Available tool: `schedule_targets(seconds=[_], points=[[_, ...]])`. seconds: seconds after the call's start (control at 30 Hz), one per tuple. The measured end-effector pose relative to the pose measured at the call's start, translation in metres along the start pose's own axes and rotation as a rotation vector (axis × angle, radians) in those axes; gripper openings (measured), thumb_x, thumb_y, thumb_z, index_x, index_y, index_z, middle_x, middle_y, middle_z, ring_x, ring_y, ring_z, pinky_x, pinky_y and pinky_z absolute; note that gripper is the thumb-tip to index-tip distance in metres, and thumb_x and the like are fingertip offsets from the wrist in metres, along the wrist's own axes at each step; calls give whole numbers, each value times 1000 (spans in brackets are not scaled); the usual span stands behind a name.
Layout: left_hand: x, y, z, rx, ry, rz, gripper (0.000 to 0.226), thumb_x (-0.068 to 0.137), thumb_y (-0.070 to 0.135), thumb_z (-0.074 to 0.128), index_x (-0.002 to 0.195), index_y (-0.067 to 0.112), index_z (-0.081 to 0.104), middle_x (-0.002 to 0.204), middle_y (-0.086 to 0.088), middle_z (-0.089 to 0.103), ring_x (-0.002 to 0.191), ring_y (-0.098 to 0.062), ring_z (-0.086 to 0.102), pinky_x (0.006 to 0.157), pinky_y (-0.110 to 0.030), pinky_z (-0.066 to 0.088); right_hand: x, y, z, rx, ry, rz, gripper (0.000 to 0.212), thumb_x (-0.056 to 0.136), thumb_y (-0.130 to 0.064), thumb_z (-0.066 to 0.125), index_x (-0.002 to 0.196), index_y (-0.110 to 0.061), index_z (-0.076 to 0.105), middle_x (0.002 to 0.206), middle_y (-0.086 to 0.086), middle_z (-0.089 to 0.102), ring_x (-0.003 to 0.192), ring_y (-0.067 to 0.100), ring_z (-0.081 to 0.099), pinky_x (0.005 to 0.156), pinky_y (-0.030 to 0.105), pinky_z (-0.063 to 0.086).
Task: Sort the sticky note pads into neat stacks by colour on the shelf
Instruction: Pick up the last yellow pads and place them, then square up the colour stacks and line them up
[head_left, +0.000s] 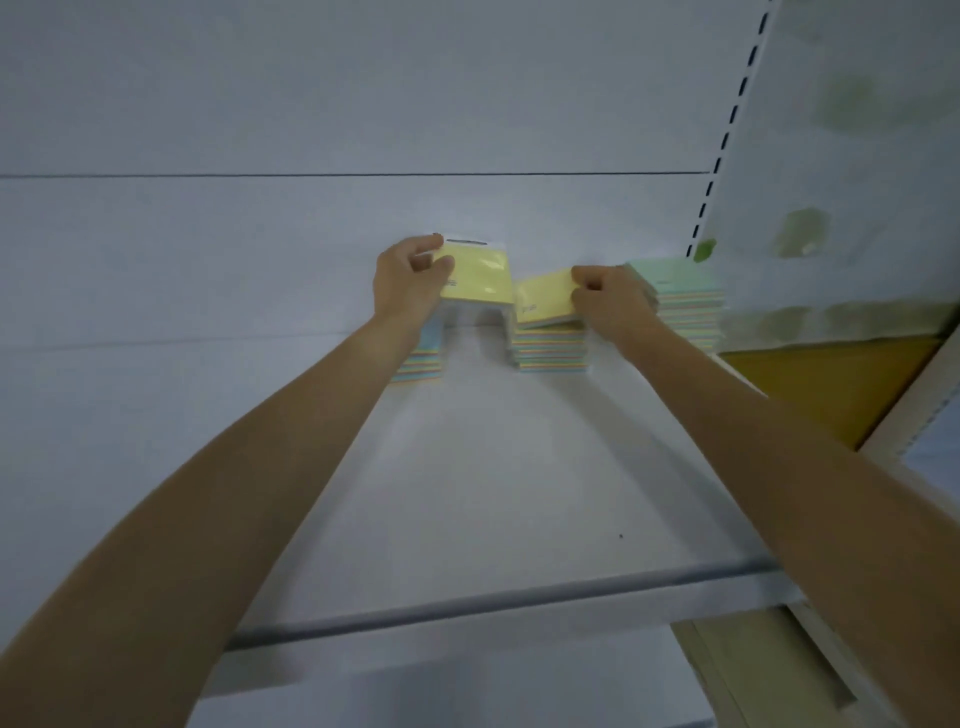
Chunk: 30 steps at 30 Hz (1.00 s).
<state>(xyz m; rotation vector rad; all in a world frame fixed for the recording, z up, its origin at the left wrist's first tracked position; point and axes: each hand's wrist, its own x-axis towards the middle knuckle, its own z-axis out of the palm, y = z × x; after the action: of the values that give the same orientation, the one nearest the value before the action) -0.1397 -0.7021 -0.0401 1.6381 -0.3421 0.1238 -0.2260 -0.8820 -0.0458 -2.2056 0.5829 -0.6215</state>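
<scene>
Hands (410, 280) (608, 299) pinch square yellow paper pads (475, 275) (545, 301).

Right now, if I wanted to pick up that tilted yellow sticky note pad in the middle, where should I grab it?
Grab the tilted yellow pad by its raised right edge, coming from the right, where the right hand already pinches it. It lies slanted on the middle stack, and that lifted side probably leaves room for fingers underneath. The left hand and its own yellow pad crowd the other side.
</scene>
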Motion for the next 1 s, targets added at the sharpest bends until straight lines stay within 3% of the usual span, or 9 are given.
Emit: schedule_targets(seconds=[0.03,0.1,0.17,0.2,0.23,0.3,0.5,0.73,1.0], points=[[-1,0,7,5,7,-1,31,83,13,62,114,11,63,79,0,56,85,-20,58,76,-30,45,0,3,2,-28,-35,-28,16,81,-8,51,81,-6,67,83,19,66,89,31,59,79,34,47],[-3,1,21,33,5,-1,31,83,13,63,113,9,64,73,6,54,83,-20,57,81,-36,49,1,8,5,-50,-96,-45,30,81,-2,48,53,-14,43,55,6,43,71,25,44,58,28,34],[-8,2,34,78,-3,9,33,83,14,63,115,9,63,76,4,56,83,-18,56,89,-35,49,1,12,5,43,-137,-14,18,82,-3,48,69,-12,57,71,9,56,77,26,51,70,28,40],[-10,3,41,106,-7,14,34,83,15,62,117,8,63,79,1,56,84,-17,54,89,-33,48,3,16,4,94,-132,-19,19,85,-5,49,97,-7,63,97,15,63,94,27,57,82,27,41],[-12,4,48,134,-11,19,35,84,15,62,118,7,62,80,0,55,84,-16,53,86,-30,46,1,18,2,124,-125,-14,34,88,-6,47,120,-5,56,120,16,59,111,27,55,87,22,38],[-17,7,59,198,-17,35,36,85,16,60,120,7,61,84,-2,55,86,-17,52,84,-25,41,-6,23,-2,156,-69,-60,41,92,-8,40,133,-6,45,134,15,50,122,25,48,83,14,32],[-25,8,82,408,-17,51,31,87,15,57,116,5,61,120,-14,65,113,-25,59,95,-24,40,-20,39,-1,143,-2,-232,53,88,-25,30,135,-5,42,134,13,50,129,24,41,113,34,27],[-24,2,84,569,15,135,27,91,19,50,109,5,65,119,-10,66,113,-24,59,93,-24,36,-22,43,-2,-66,50,-460,64,78,-31,21,132,-7,46,134,15,49,128,32,40,107,33,26],[-28,4,18,632,125,263,26,92,13,46,107,4,66,115,-10,68,102,-25,64,85,-17,36,-41,20,-2,-132,87,-650,58,78,-22,24,124,-2,54,130,19,52,123,37,45,99,21,22]])
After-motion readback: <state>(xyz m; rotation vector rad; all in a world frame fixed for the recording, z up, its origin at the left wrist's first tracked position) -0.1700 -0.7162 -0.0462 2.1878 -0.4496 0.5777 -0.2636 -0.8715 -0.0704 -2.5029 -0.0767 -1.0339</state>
